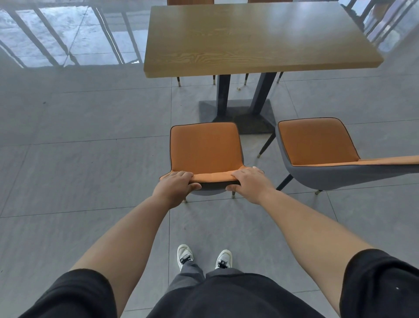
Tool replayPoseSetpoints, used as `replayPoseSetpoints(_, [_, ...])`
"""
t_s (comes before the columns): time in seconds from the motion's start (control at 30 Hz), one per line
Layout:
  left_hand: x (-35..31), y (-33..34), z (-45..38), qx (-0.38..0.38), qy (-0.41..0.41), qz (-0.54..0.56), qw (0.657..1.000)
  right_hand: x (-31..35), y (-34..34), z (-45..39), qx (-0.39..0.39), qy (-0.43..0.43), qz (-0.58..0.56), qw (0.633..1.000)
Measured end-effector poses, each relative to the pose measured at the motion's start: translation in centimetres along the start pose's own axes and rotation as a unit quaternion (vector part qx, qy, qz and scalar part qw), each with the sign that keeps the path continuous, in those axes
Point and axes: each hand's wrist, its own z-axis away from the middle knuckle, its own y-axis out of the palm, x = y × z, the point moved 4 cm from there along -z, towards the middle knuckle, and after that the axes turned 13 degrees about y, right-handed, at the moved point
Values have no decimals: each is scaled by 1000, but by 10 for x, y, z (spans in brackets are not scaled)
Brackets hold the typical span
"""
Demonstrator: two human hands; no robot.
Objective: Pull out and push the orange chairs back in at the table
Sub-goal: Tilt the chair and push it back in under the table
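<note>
While both arms reach forward, the left hand (175,184) and right hand (249,181) grasp the backrest top of the near orange chair (205,148), fingers over its front, thumbs behind. It stands on the tiled floor (79,159), clear of the worktop's (260,38) near edge. A second orange chair (317,140) stands just beside it, to the right, also clear of that edge.

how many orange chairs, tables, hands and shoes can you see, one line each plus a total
orange chairs: 4, the held chair, the chair beside it, and two backrest tops past the table, far left chair and far right chair
tables: 1, wooden table
hands: 2, left hand, right hand
shoes: 2, left shoe, right shoe
total: 9
</note>
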Motion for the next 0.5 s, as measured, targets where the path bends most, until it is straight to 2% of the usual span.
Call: replayPoseSetpoints(0.5, [4, -5, -3, -1, -16, -24, 1000, 7, 1, -6, -12, 6, -10, 1000])
